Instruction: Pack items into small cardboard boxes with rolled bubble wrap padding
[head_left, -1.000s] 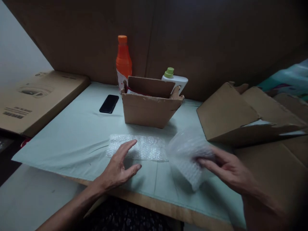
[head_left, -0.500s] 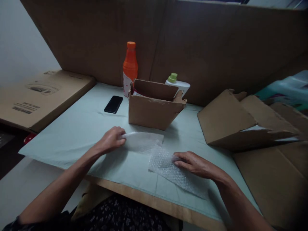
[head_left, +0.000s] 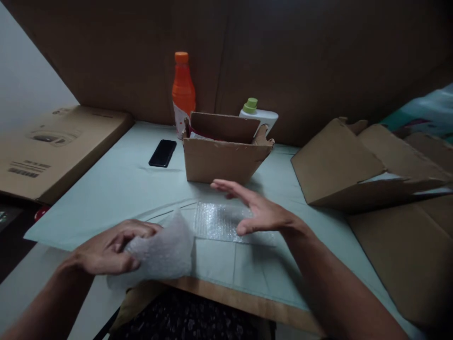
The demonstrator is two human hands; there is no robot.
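Pinched in my left hand (head_left: pixel 116 245) is a crumpled sheet of bubble wrap (head_left: pixel 164 250), held over the table's front edge at the left. My right hand (head_left: pixel 260 210) hovers with fingers stretched out and thumb apart, holding nothing. Under it a second piece of bubble wrap (head_left: pixel 215 222) lies flat on the pale green cloth (head_left: pixel 215 259). Just behind stands an open cardboard box (head_left: pixel 222 158) with something reddish and white showing inside; most of its contents are hidden.
An orange bottle (head_left: pixel 183 89) and a white bottle with green cap (head_left: pixel 264 117) stand behind the box. A black phone (head_left: pixel 163 153) lies to its left. A flat printed carton (head_left: pixel 60 156) is at far left; open cardboard boxes (head_left: pixel 336 165) stand at right.
My left hand has pulled one bubble wrap piece toward me and left. My right hand has let go of the other piece, now lying flat near the box, and has risen above it.
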